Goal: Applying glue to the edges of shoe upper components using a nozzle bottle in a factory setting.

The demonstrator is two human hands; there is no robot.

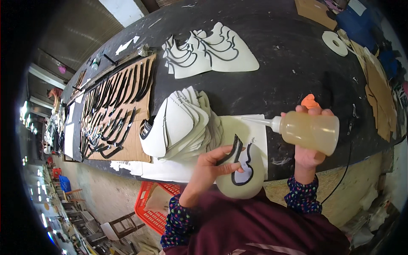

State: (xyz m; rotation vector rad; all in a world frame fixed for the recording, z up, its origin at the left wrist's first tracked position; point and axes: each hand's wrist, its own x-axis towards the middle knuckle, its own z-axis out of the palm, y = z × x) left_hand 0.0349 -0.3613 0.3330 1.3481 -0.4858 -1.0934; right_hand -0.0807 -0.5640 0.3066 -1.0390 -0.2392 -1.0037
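Cardboard sheet [127, 146] of black curved strips [111, 111], far left. White cut-piece stack [180, 123], beside it. My left hand [208, 168] pinches a black-trimmed white shoe piece [242, 176] at the table edge. My right hand [310, 146] grips a nozzled glue bottle [308, 131] above the black table [289, 68].

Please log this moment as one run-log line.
left hand: pressing black curved strip onto white oval piece | right hand: holding translucent squeeze bottle | black worktable
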